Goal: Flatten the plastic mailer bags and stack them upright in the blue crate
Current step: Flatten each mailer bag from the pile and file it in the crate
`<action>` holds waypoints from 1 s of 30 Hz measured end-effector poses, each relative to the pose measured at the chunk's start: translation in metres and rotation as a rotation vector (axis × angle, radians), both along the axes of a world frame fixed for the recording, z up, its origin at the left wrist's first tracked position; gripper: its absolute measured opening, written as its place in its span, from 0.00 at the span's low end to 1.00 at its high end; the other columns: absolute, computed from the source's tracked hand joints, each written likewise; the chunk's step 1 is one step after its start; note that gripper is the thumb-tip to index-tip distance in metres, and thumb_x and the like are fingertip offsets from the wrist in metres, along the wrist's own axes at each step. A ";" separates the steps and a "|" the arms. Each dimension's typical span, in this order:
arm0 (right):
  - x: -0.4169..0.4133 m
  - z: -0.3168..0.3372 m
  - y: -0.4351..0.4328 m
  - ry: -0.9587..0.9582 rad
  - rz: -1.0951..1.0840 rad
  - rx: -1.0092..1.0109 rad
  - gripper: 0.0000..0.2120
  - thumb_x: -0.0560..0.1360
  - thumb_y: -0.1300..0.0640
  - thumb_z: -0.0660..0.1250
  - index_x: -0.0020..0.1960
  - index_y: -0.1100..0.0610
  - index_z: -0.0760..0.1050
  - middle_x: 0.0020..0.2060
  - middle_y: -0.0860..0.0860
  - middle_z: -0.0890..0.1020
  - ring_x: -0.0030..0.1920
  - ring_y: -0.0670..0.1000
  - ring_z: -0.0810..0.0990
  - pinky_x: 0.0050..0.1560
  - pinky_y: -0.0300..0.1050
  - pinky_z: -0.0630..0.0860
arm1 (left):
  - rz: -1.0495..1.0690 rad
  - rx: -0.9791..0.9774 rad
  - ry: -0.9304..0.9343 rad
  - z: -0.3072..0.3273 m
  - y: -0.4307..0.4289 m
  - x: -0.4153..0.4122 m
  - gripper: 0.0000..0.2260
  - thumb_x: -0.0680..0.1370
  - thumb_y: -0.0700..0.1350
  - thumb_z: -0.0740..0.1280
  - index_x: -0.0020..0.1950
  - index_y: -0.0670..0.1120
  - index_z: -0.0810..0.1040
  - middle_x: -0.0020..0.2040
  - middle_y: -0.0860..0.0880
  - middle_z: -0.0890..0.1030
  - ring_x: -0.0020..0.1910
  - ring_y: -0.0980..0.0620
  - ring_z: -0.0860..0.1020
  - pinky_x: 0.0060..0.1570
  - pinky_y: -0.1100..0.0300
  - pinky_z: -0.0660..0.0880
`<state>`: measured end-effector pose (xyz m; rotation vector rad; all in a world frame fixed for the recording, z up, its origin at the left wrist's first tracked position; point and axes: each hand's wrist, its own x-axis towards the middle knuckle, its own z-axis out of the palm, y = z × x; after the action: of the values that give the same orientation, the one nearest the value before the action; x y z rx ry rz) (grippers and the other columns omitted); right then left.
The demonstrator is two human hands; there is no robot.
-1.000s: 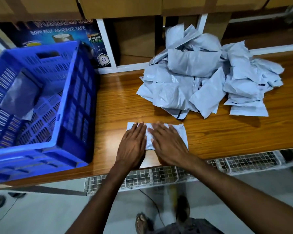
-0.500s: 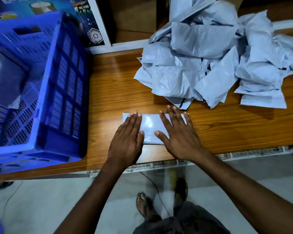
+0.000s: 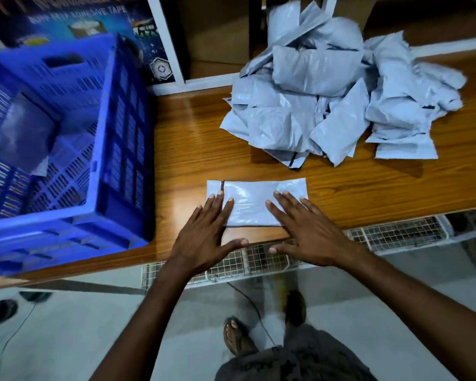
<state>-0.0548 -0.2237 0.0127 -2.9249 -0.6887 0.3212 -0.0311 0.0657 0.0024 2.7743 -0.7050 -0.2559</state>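
Observation:
A flat grey mailer bag (image 3: 254, 198) lies on the wooden table (image 3: 193, 149) near its front edge. My left hand (image 3: 206, 231) presses straight fingers on the bag's left end, and my right hand (image 3: 302, 229) lies flat over its right end; both thumbs reach past the table's edge. A loose pile of puffy grey mailer bags (image 3: 333, 92) sits behind, to the right. The blue crate (image 3: 116, 149) stands on the table at the left, with one grey mailer (image 3: 22, 133) leaning inside it.
White shelving with brown cartons and a tape box (image 3: 94, 20) stands behind the table. A wire mesh rack (image 3: 382, 235) runs under the table's front edge. My sandalled feet show on the grey floor below.
My hands have slid apart along the bag, towards its two ends and back towards the table's front edge, uncovering its middle. The camera has shifted a little.

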 end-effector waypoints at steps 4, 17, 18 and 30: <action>-0.020 0.010 -0.001 -0.027 -0.034 0.149 0.29 0.81 0.54 0.66 0.80 0.47 0.62 0.81 0.49 0.60 0.80 0.51 0.58 0.77 0.52 0.63 | -0.089 -0.071 -0.127 0.004 0.010 -0.023 0.31 0.81 0.61 0.66 0.81 0.52 0.64 0.83 0.47 0.60 0.80 0.46 0.64 0.71 0.47 0.72; 0.048 0.050 0.021 -0.054 -0.392 0.382 0.19 0.78 0.46 0.69 0.68 0.47 0.75 0.63 0.48 0.81 0.62 0.52 0.79 0.57 0.47 0.73 | 0.402 -0.527 -0.225 0.029 0.010 0.023 0.15 0.83 0.52 0.66 0.69 0.51 0.75 0.63 0.50 0.81 0.59 0.47 0.79 0.56 0.52 0.75; 0.046 0.039 0.027 -0.127 -0.379 0.283 0.23 0.79 0.47 0.69 0.72 0.49 0.72 0.68 0.50 0.77 0.68 0.54 0.75 0.63 0.50 0.69 | 0.385 -0.445 -0.256 0.020 0.007 0.025 0.18 0.84 0.52 0.64 0.73 0.50 0.72 0.68 0.48 0.78 0.64 0.47 0.76 0.60 0.51 0.72; 0.018 -0.032 0.073 -0.187 -0.220 0.079 0.27 0.85 0.43 0.47 0.83 0.49 0.53 0.82 0.52 0.52 0.82 0.54 0.49 0.80 0.58 0.47 | 0.259 -0.048 -0.195 -0.023 -0.021 -0.001 0.26 0.87 0.54 0.45 0.83 0.45 0.61 0.82 0.46 0.61 0.82 0.45 0.57 0.78 0.46 0.60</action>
<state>-0.0367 -0.1509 -0.0194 -2.9411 -0.3832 -0.0013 -0.0319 0.0449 -0.0204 2.8299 -0.3791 0.0824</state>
